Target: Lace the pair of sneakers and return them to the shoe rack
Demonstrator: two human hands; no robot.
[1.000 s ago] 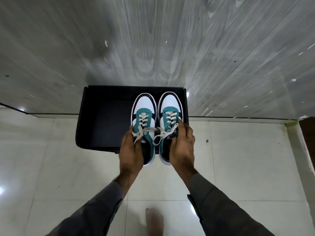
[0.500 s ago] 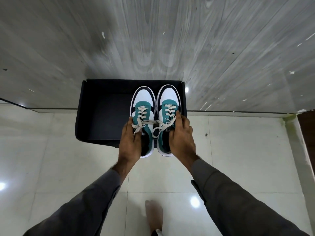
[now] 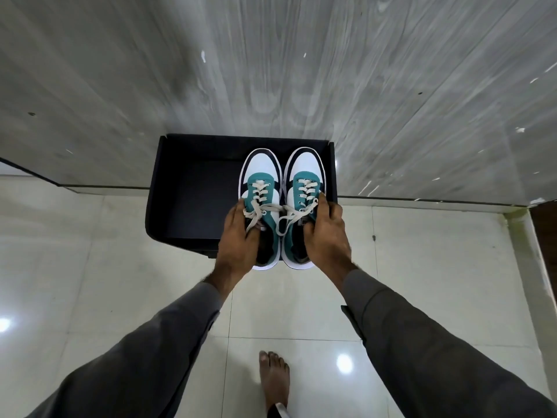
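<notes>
With both sneakers laced, we are on the return step: our left hand [image 3: 238, 239] grips the left sneaker [image 3: 261, 188] and our right hand [image 3: 327, 233] the right sneaker [image 3: 306, 185], toes inside the black shoe rack [image 3: 184, 206], heels overhanging, so next we push them fully in and let go.
</notes>
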